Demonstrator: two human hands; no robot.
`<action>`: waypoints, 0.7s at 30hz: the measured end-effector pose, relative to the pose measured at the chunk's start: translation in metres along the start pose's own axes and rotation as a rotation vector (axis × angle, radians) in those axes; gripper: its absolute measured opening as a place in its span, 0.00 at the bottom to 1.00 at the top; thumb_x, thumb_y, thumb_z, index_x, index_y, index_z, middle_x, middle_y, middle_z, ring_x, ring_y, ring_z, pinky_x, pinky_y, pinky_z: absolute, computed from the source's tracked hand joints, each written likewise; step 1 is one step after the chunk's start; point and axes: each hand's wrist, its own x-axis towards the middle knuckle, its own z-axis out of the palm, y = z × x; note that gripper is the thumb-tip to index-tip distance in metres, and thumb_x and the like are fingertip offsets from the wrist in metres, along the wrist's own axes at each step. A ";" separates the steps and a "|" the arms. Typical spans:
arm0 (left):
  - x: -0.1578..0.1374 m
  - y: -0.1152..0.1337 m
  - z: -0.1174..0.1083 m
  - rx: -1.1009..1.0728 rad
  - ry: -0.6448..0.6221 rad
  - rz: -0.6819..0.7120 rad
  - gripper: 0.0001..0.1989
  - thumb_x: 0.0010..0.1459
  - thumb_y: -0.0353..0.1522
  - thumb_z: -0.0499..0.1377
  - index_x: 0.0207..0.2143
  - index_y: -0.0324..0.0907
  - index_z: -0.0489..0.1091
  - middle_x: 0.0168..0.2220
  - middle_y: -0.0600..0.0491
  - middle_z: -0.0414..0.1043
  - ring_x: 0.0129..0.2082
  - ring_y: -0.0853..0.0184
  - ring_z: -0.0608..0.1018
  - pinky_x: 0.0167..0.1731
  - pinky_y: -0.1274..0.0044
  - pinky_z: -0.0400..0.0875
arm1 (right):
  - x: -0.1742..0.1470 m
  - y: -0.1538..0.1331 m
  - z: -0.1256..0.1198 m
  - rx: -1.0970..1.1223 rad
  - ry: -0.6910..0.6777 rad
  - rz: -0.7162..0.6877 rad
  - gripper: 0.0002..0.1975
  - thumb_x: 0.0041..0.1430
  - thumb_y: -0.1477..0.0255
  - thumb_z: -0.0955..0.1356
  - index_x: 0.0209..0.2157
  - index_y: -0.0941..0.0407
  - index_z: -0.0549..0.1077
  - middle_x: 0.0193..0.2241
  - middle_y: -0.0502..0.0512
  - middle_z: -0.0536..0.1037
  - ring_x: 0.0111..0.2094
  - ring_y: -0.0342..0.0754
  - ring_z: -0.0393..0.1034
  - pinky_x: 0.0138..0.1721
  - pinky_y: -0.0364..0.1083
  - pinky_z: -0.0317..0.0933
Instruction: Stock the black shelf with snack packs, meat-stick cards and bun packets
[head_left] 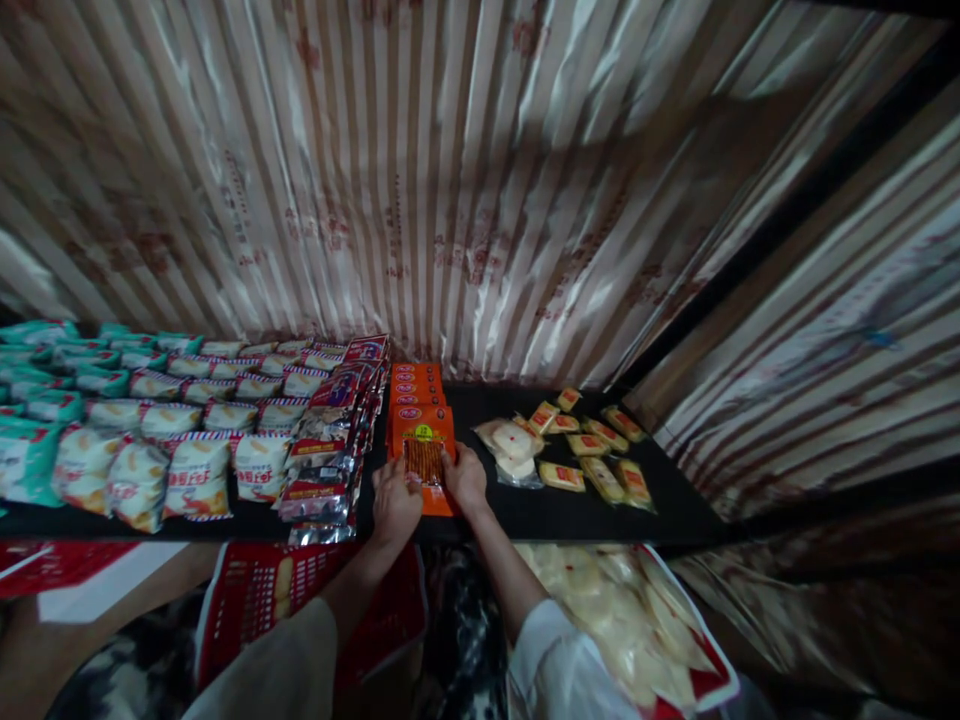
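An orange snack packet (pixel 424 455) with a clear window showing brown sticks lies at the front of a stack of like orange packets (pixel 417 382) on the black shelf. My left hand (pixel 396 500) grips its left edge, fingers curled in. On the opposite edge, my right hand (pixel 466 478) holds the packet with the thumb on top. Just left of my left hand is a long overlapping row of dark red and silver packets (pixel 330 450). Right of my right hand lies a clear bag of round white pieces (pixel 512 448).
Rows of white bread packets (pixel 199 475) and green packets (pixel 30 455) fill the shelf's left. Small yellow packets (pixel 600 480) lie loose at right. Below the shelf edge stand a red basket (pixel 247 590) and a crate of pale bags (pixel 615 610). A striped curtain (pixel 450 200) hangs behind.
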 end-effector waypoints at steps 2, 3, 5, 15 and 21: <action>0.003 -0.001 0.002 0.015 0.002 0.003 0.23 0.57 0.29 0.48 0.55 0.32 0.62 0.54 0.44 0.65 0.54 0.58 0.65 0.56 0.72 0.58 | 0.002 -0.003 0.000 -0.019 -0.006 0.002 0.18 0.62 0.65 0.59 0.50 0.57 0.68 0.43 0.61 0.74 0.42 0.50 0.71 0.39 0.43 0.60; 0.005 -0.001 0.003 0.021 0.001 0.003 0.23 0.57 0.29 0.48 0.55 0.32 0.62 0.54 0.44 0.66 0.54 0.59 0.65 0.56 0.72 0.58 | 0.002 -0.004 0.000 -0.028 -0.011 0.005 0.18 0.63 0.65 0.58 0.50 0.57 0.68 0.43 0.61 0.73 0.42 0.50 0.71 0.39 0.43 0.60; 0.007 -0.002 0.005 0.034 0.001 -0.001 0.24 0.57 0.29 0.49 0.55 0.33 0.62 0.54 0.44 0.66 0.54 0.59 0.65 0.55 0.73 0.58 | 0.002 -0.005 0.001 -0.045 -0.013 0.013 0.18 0.63 0.65 0.58 0.50 0.56 0.68 0.44 0.61 0.73 0.43 0.50 0.71 0.39 0.44 0.60; 0.006 -0.007 0.010 0.046 -0.013 -0.006 0.25 0.54 0.27 0.49 0.56 0.33 0.63 0.56 0.43 0.63 0.56 0.58 0.62 0.56 0.71 0.58 | -0.004 -0.011 0.003 -0.056 0.057 0.029 0.24 0.63 0.64 0.56 0.58 0.56 0.58 0.48 0.61 0.68 0.45 0.51 0.68 0.40 0.45 0.61; 0.004 -0.009 0.010 0.036 -0.019 -0.018 0.26 0.52 0.27 0.50 0.56 0.38 0.63 0.56 0.46 0.63 0.56 0.58 0.61 0.56 0.71 0.59 | -0.002 -0.005 0.009 -0.042 0.103 -0.071 0.20 0.63 0.65 0.57 0.53 0.53 0.67 0.48 0.58 0.68 0.49 0.52 0.60 0.47 0.45 0.57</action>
